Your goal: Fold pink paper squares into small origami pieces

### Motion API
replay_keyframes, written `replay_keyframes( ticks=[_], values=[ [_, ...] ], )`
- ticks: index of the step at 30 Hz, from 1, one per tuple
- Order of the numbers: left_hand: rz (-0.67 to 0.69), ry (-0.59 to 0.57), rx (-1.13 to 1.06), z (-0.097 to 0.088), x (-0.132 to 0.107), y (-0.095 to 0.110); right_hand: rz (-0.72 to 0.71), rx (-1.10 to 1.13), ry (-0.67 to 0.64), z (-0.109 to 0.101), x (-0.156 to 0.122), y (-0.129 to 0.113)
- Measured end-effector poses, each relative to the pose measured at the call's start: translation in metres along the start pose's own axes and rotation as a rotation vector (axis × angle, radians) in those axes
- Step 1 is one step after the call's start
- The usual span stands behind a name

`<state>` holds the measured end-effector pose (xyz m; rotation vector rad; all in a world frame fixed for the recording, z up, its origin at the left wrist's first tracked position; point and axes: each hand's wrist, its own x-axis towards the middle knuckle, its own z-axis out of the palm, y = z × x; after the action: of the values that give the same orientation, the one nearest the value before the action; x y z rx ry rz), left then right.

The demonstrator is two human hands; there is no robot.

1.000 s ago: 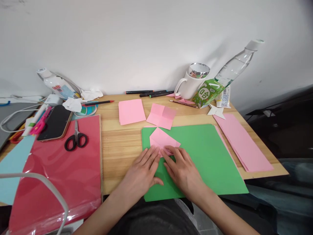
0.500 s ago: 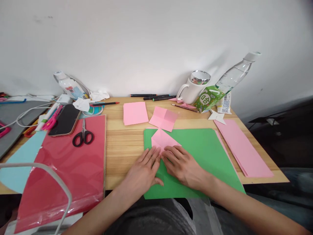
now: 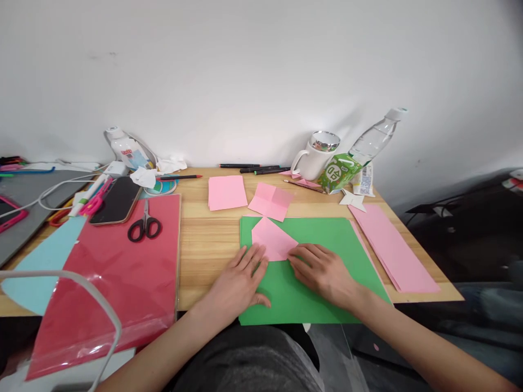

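A sheet of pink paper (image 3: 273,239), partly folded with a point at the top, lies on a stack of green paper (image 3: 278,305). My left hand (image 3: 237,280) rests flat at the paper's lower left, fingers stretched out and fingertips on its edge, thumb apart on the green. At the lower right corner of the pink sheet, my right hand (image 3: 322,272) has its fingers bent and pressed together on the paper; its thumb is hidden. Just beyond the green stack lies a creased pink square (image 3: 271,201), beside a pile of pink squares (image 3: 227,193).
Black-handled scissors (image 3: 144,227) lie on red paper (image 3: 122,283) at left, near a phone (image 3: 116,200). Pens (image 3: 265,170), a white mug (image 3: 317,158), a green carton (image 3: 338,173) and a bottle (image 3: 376,139) line the back. Pink strips (image 3: 394,247) lie right.
My right hand has slid to the right along the lower edge of the pink paper, away from my left hand. The left hand stays nearly in place. The camera view has shifted slightly.
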<state>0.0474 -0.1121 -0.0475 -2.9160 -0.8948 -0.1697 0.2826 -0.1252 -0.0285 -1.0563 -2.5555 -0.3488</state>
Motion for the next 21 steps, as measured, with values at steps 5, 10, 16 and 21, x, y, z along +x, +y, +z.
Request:
replay_keyframes(
  ticks=[5, 10, 16, 21],
  values=[
    [0.005, -0.014, 0.005, -0.003, 0.000, 0.002, -0.011, 0.018, -0.027, 0.002, 0.011, -0.013],
    [-0.012, -0.002, -0.024, -0.001, 0.000, 0.002, 0.019, 0.018, -0.079, -0.001, 0.012, -0.006],
    [-0.015, 0.011, -0.033, 0.004, -0.001, 0.002, 0.128, 0.164, -0.062, -0.001, 0.008, 0.004],
    [-0.025, 0.041, -0.060, 0.002, -0.002, 0.004, 0.594, 0.488, 0.024, 0.014, 0.019, 0.011]
  ],
)
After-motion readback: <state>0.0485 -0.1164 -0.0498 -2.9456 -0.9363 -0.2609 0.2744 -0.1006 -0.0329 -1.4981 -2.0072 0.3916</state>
